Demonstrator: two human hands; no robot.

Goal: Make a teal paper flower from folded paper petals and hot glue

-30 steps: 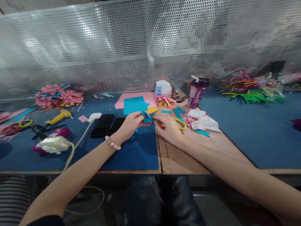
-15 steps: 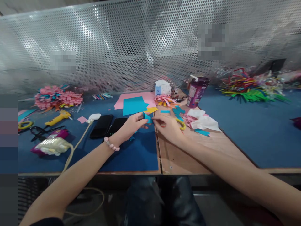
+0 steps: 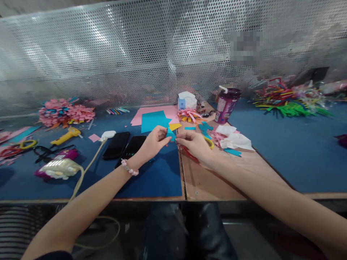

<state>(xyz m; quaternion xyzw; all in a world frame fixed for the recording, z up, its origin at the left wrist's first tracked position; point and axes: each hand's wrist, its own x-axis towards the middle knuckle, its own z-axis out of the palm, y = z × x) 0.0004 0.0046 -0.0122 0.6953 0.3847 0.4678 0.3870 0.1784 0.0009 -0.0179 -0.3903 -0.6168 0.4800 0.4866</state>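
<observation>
Above the blue tabletop [image 3: 162, 180], left hand [image 3: 152, 143] and right hand [image 3: 195, 145] nearly meet; the blue paper piece [image 3: 170, 134] sits between them, pinched by the left, the right's grip too small to tell. Light, even pressure should avoid stray creases.

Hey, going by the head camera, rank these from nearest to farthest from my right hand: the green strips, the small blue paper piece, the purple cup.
1. Small blue paper piece: just left of your right hand, by its fingertips.
2. Purple cup: beyond and rightward.
3. Green strips: far right.
</observation>
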